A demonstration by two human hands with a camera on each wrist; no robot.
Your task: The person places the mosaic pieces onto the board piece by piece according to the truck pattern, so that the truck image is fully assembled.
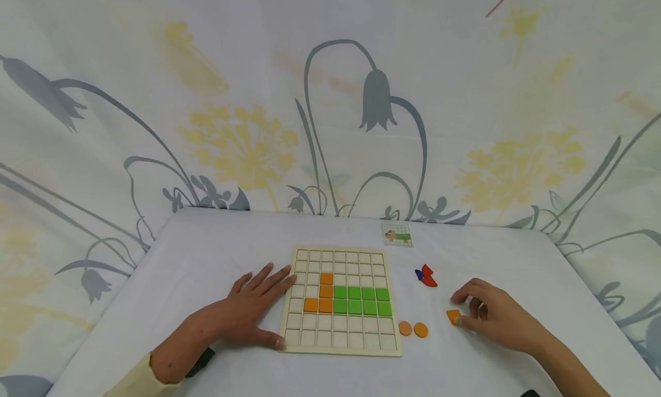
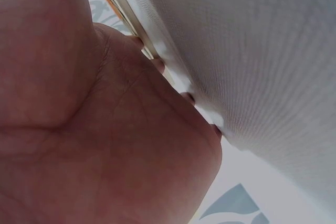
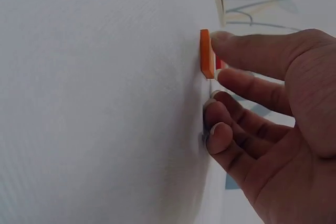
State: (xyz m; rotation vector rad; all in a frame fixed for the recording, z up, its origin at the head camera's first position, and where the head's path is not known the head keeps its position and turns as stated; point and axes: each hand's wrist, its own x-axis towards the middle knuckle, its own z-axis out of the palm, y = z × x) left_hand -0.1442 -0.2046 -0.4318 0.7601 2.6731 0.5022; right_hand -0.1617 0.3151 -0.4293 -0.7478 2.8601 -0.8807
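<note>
A pale square grid board (image 1: 341, 352) lies on the table, holding several green square tiles (image 1: 362, 300) and several orange square tiles (image 1: 326, 291). My left hand (image 1: 242, 315) rests spread at the board's left side, its fingertips and thumb touching the edge. In the left wrist view the palm (image 2: 115, 140) hides most of the board. My right hand (image 1: 498, 318) is over the table to the right. Its thumb touches a flat orange piece (image 1: 453, 316) lying on the cloth, while the index fingertip stands apart from it. The other fingers are loosely bent.
Two orange discs (image 1: 420, 330) lie beside the board's lower right edge. Red and blue pieces (image 1: 427, 277) are grouped farther back. A small picture card (image 1: 397, 234) lies behind the board. Flower-patterned cloth (image 1: 341, 156) stands behind the white table.
</note>
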